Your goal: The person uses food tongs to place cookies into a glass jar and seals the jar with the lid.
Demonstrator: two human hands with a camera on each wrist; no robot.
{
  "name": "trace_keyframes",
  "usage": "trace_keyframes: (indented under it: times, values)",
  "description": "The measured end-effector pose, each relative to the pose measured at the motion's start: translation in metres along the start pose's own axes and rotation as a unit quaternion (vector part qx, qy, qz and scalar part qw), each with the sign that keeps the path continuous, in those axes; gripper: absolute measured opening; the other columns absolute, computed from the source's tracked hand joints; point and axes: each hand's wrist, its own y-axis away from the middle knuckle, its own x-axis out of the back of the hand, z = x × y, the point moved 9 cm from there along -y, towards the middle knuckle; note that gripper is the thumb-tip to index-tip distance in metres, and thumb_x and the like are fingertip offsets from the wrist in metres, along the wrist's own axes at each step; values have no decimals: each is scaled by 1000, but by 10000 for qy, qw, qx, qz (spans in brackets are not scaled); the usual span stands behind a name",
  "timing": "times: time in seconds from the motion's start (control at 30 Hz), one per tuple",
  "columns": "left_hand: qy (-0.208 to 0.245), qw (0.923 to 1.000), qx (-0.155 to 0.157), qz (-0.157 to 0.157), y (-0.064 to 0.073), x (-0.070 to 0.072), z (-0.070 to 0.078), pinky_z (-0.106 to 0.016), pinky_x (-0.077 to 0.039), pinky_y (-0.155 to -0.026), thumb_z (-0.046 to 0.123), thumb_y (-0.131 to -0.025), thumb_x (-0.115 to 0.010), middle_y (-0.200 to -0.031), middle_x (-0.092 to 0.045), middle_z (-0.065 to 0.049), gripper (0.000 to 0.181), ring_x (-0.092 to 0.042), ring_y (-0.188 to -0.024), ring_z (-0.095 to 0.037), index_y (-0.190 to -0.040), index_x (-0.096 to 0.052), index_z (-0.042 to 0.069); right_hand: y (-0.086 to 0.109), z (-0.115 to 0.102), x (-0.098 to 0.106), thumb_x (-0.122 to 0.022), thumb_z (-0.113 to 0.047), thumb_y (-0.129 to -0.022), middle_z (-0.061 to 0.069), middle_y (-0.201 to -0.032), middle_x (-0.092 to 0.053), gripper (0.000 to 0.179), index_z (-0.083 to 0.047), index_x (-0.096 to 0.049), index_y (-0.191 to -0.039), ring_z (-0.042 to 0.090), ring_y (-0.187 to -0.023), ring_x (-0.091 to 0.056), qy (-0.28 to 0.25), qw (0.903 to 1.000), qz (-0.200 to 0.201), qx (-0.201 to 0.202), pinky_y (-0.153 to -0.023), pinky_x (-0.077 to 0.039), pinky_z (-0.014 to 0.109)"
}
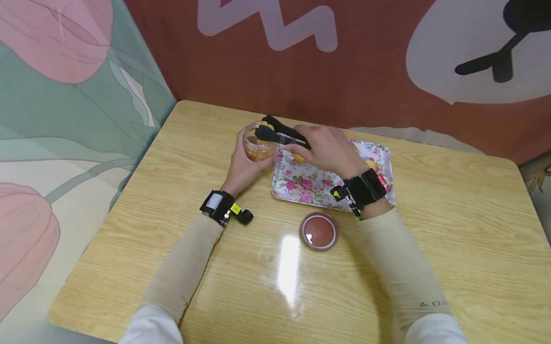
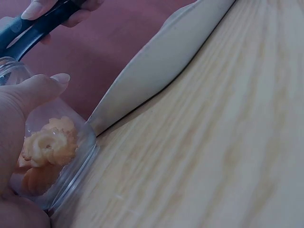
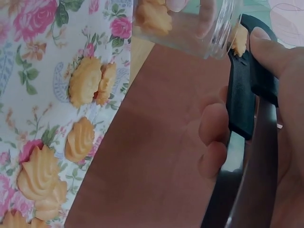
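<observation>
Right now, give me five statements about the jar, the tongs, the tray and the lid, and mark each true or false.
1. The left hand grips a clear glass jar with cookies inside. True.
2. The right hand holds a metal spoon. False: it holds black tongs, their tips at the jar's mouth.
3. The flowered tray still has cookies on it. True.
4. The red-brown lid is screwed onto the jar. False: it lies on the wooden table, nearer the person than the tray.
5. The jar stands on the tray. False: it is beside the tray's left end, in the left hand.
</observation>
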Motion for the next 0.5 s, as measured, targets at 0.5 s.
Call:
trace_keyframes:
  times: [0.5]
  values:
    - [106,9999,-102,-88,11,3,33,-42,-42,-97,18,-68,-85,-129,-43,-16,96,-43,-118,-30,-143,-24,24,2,3,-1,-57,-58,-86,2,-66,-52,53,-9,-55,-106,18,-56,-48,-82,9997,-71,-231,-47,-36,33]
